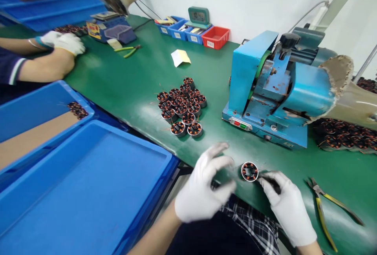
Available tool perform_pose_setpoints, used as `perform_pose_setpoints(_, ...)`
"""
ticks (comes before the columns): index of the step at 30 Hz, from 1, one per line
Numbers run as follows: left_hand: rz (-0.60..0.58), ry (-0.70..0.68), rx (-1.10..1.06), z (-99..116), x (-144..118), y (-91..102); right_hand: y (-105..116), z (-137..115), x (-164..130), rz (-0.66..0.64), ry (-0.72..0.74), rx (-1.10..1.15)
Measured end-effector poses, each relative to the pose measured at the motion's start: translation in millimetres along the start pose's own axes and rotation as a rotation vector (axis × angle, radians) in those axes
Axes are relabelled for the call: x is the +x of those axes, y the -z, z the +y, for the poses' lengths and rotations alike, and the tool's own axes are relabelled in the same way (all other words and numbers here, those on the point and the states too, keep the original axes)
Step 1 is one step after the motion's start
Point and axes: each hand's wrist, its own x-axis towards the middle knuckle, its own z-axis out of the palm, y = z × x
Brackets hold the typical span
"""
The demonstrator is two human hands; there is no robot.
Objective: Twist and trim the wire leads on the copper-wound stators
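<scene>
Stator [249, 171] flat on green bench edge, bore up | between both gloved hands | right hand [290, 204] nearer, fingertips at its rim, gripping dark tool | left hand [204, 190] loosely curled, holding nothing

Bare mat [141, 90] left of blue machine [265, 90]

A blue machine [265, 90] stands on the green table [141, 78], and a cluster of wound stators [182, 106] lies to its left. Yellow-handled pliers [324, 204] lie at the table's near right edge. Far back stand a red bin [216, 37], a digital clock [198, 15] and small blue bins [179, 29], while large blue trays [85, 192] are on the left.
</scene>
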Motion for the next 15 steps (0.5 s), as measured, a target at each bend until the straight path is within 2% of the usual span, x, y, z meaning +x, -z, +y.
perform_pose_setpoints(2, -0.072, -0.110, -0.121, 21.8, 1.7, -7.2, 5.6, -3.8, 0.8, 0.103, 0.109, -0.017)
perform_pose_setpoints(4, -0.172, -0.181, -0.121, 30.3, 7.2, -21.5, 7.1, -7.2, 4.5, 0.120, 0.233, -0.152)
perform_pose_setpoints(6, -0.216, -0.129, -0.040, 24.1, 14.1, -39.4, 3.2, -9.7, 9.4, 0.033, 0.287, -0.387)
perform_pose_setpoints(9, -0.262, -0.036, 0.030, 1.4, 20.4, -61.7, -7.3, -10.1, 13.7, -0.038, 0.279, -0.701)
perform_pose_setpoints(12, -0.258, -0.045, 0.052, -15.7, 20.2, -70.4, -9.6, 0.7, 11.7, 0.009, 0.299, -0.757)
perform_pose_setpoints(15, -0.247, -0.026, 0.056, -19.8, 18.8, -67.1, 3.9, 23.7, 6.7, 0.075, 0.268, -0.703)
